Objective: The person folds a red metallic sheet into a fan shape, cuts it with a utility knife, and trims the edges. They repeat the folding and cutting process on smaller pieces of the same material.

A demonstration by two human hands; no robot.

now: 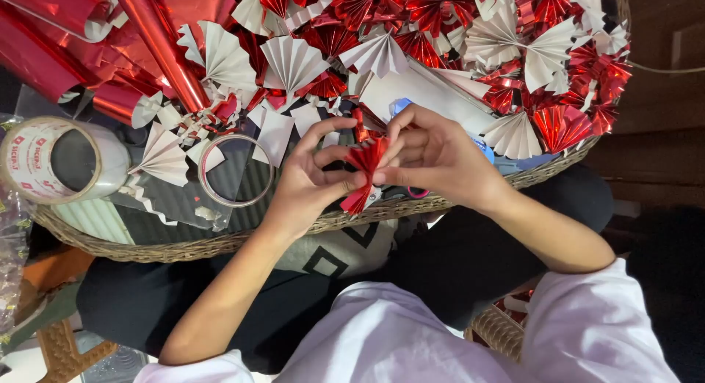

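Both hands meet over the near rim of the woven tray. The left hand and right hand pinch a pleated red foil fan between their fingertips. Just left of the left hand lies a thin tape ring; farther left sits a big tape roll. Beyond the hands, finished fans pile up.

Shiny red pleated foil fan; tan woven basket.
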